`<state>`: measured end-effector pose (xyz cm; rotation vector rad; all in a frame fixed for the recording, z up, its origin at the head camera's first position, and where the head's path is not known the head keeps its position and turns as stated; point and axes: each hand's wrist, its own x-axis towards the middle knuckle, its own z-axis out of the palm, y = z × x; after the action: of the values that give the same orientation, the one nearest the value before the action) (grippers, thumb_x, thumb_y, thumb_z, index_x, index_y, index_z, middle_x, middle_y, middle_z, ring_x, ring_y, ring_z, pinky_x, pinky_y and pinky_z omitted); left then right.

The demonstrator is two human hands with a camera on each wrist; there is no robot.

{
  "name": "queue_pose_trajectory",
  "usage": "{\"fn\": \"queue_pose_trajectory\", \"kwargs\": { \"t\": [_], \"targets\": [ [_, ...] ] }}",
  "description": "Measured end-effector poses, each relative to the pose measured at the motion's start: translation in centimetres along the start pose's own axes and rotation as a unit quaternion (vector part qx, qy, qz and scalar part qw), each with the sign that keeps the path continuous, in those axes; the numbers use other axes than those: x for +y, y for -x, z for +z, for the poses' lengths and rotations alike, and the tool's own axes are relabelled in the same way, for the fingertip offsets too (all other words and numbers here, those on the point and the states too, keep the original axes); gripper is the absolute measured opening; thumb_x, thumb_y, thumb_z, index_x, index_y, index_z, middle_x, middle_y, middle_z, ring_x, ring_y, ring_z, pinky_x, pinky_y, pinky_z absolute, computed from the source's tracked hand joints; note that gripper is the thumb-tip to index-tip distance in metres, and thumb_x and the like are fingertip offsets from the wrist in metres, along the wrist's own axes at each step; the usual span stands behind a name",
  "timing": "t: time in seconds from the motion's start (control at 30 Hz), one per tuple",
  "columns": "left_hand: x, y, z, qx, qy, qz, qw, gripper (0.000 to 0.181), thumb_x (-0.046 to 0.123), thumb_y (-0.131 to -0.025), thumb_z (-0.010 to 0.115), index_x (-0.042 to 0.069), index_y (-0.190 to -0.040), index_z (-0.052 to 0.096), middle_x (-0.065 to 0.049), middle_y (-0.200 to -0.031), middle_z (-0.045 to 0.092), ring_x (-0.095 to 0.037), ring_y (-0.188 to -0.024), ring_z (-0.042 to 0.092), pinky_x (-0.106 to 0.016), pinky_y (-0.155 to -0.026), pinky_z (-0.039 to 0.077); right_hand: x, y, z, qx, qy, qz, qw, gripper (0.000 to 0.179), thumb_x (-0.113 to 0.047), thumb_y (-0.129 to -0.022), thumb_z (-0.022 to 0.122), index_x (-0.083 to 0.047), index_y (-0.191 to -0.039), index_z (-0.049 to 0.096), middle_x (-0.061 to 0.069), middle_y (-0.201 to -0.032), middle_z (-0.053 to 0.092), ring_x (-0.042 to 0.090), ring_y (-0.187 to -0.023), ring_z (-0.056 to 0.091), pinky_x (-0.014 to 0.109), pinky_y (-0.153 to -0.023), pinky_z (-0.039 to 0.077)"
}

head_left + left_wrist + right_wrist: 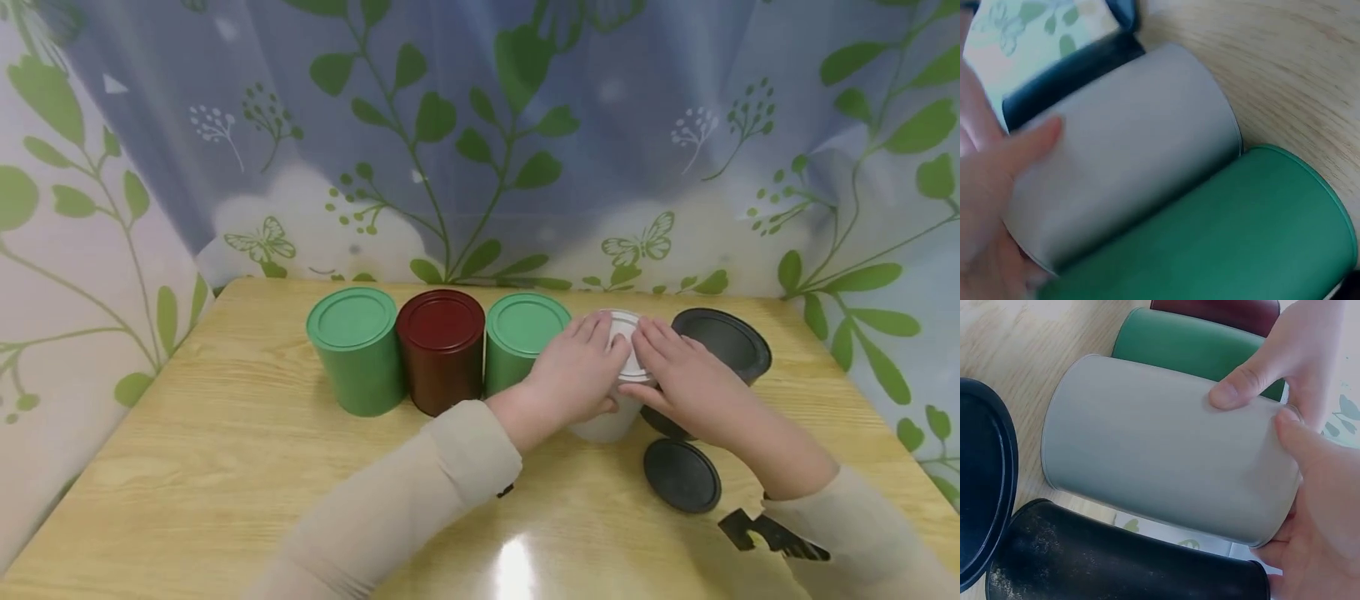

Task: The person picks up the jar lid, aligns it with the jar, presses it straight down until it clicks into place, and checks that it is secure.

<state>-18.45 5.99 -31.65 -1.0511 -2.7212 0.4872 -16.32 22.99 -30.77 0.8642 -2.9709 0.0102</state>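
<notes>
A white canister (603,428) with a white lid (632,360) stands upright on the table, right of the middle, and both hands grip its top. My left hand (570,367) comes in from the left, fingers over the lid, thumb on the canister's side below the rim. From the right, my right hand (693,387) curls around the rim, its thumb (1297,434) at the edge. The hands cover much of the lid. Close on the left is a green canister (1229,231); a black canister (1122,556) stands close on the right.
A dark red canister (442,375) and another green canister (360,367) continue the row leftward, all lidded. A round black lid (681,475) lies in front of the black canister. Patterned curtains (465,125) hang behind the wooden table (225,467).
</notes>
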Motion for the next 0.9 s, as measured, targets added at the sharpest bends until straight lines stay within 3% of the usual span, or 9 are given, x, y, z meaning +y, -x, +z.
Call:
{"fn": "queue_pose_trajectory", "kwargs": {
  "t": [0.13,0.23,0.4,0.6,0.83,0.9],
  "targets": [
    [0.7,0.3,0.2,0.002,-0.039,-0.019,0.999,0.081,0.067,-0.083,0.048,0.014,-0.143,0.035,-0.018,-0.143,0.037,-0.027,-0.135,0.031,-0.037,-0.111,0.019,-0.3,0.3,0.4,0.003,0.017,0.024,0.9996,0.074,-0.044,-0.094,0.05,0.011,-0.139,0.032,0.031,-0.144,0.027,0.043,-0.133,0.024,0.062,-0.101,0.024],
    [0.9,0.4,0.3,0.017,-0.044,-0.02,0.9987,0.08,0.067,-0.083,0.049,0.014,-0.142,0.036,-0.019,-0.141,0.04,-0.028,-0.133,0.033,-0.038,-0.111,0.02,-0.5,0.6,0.6,0.019,0.036,0.034,0.9986,0.075,-0.043,-0.092,0.053,0.011,-0.139,0.032,0.031,-0.142,0.03,0.043,-0.132,0.026,0.062,-0.099,0.026],
    [0.7,0.2,0.3,0.03,-0.039,-0.016,0.9986,0.08,0.066,-0.083,0.049,0.013,-0.141,0.037,-0.02,-0.14,0.042,-0.029,-0.132,0.035,-0.039,-0.11,0.021,-0.6,0.7,0.6,0.065,0.062,0.005,0.9959,0.07,-0.037,-0.089,0.06,0.014,-0.133,0.039,0.034,-0.135,0.038,0.044,-0.127,0.036,0.058,-0.095,0.036],
    [0.8,0.5,0.2,0.02,-0.059,-0.027,0.9977,0.079,0.066,-0.085,0.046,0.014,-0.143,0.036,-0.02,-0.139,0.043,-0.029,-0.131,0.036,-0.039,-0.11,0.021,-0.6,0.5,0.3,0.083,0.088,-0.017,0.9926,0.067,-0.037,-0.089,0.06,0.014,-0.129,0.045,0.033,-0.132,0.043,0.043,-0.123,0.041,0.056,-0.091,0.041],
    [1.3,1.2,0.4,0.052,-0.091,-0.038,0.9938,0.072,0.063,-0.087,0.047,0.015,-0.14,0.041,-0.02,-0.132,0.05,-0.028,-0.127,0.043,-0.039,-0.108,0.025,-0.7,0.5,0.7,0.1,0.086,-0.016,0.9912,0.074,-0.053,-0.094,0.037,0.013,-0.127,0.048,0.032,-0.131,0.045,0.042,-0.123,0.042,0.055,-0.089,0.042],
    [1.3,1.3,0.4,0.052,-0.098,-0.037,0.9931,0.072,0.063,-0.087,0.045,0.016,-0.14,0.041,-0.019,-0.132,0.051,-0.027,-0.126,0.044,-0.039,-0.108,0.025,-0.9,0.5,0.7,0.094,0.083,-0.012,0.9921,0.072,-0.051,-0.094,0.04,0.013,-0.127,0.047,0.032,-0.132,0.044,0.042,-0.123,0.041,0.055,-0.09,0.042]
  ]
}}
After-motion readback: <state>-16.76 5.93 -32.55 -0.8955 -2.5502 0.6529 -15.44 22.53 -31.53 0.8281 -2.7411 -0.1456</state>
